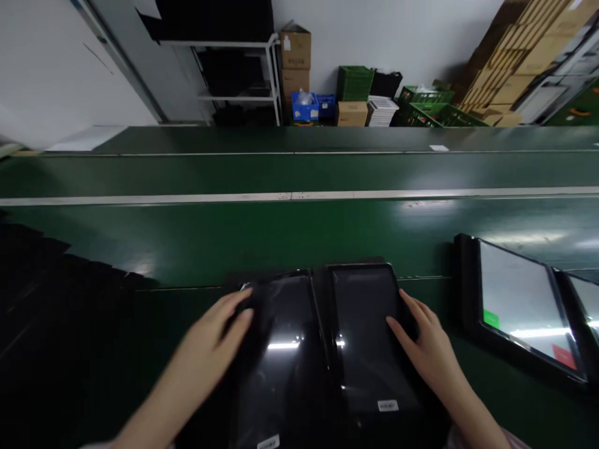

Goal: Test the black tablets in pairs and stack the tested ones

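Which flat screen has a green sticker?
The pale, black-framed rectangular screen left of the similar screen at the right edge. Only it shows a green sticker; the dark glossy screens show white labels.

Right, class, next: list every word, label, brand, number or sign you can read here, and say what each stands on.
No text is legible.
Left white label on the left dark panel: too blurred.
Right white label on the right dark panel: too blurred.
Green sticker and red sticker on the pale-screened panel: no readable words.
Upper cardboard box: print too small.
White strip: marks too small.
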Motion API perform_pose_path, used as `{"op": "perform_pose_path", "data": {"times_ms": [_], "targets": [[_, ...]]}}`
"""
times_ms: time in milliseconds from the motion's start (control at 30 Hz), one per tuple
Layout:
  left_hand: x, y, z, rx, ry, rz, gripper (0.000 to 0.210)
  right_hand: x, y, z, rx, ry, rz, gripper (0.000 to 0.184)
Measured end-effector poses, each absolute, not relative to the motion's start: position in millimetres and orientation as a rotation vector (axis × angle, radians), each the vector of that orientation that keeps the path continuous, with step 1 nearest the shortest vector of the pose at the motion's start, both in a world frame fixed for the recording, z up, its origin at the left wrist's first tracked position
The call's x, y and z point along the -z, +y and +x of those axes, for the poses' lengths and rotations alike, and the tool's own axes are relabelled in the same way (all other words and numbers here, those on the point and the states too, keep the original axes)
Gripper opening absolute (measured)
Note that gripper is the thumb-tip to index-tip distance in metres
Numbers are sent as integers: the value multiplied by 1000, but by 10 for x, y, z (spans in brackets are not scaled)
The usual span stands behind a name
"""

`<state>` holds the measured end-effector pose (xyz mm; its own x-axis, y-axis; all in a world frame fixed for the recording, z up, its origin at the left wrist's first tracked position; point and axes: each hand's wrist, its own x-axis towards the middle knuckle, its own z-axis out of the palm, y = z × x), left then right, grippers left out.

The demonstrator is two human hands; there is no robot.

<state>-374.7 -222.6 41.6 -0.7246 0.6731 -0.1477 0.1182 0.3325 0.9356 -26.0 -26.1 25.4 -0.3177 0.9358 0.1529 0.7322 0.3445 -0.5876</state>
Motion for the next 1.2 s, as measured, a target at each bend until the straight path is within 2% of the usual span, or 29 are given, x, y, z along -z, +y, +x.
{"op": "perform_pose_path", "data": {"times_ms": [133, 267, 433, 833, 1200], "targets": [[-336, -1273, -3220, -807, 2382, 1477, 73, -177, -14, -429, -732, -2033, -1495, 83], [-215, -956, -3094, -464, 2468, 1774, 70, -131, 15, -353, -852, -1931, -1402, 65], [-227, -996, -3136, -439, 2551, 1959, 65, -104, -10, -196, -1025, -1840, -1452, 54], [-320, -973, -3130, -459, 2567, 2146, 59, -123, -24, -161, -868, -2144, -1283, 50], [-414, -815, -3159, -263, 2445, 1779, 57, -83, -42, -205, -995, -2102, -1258, 51]]}}
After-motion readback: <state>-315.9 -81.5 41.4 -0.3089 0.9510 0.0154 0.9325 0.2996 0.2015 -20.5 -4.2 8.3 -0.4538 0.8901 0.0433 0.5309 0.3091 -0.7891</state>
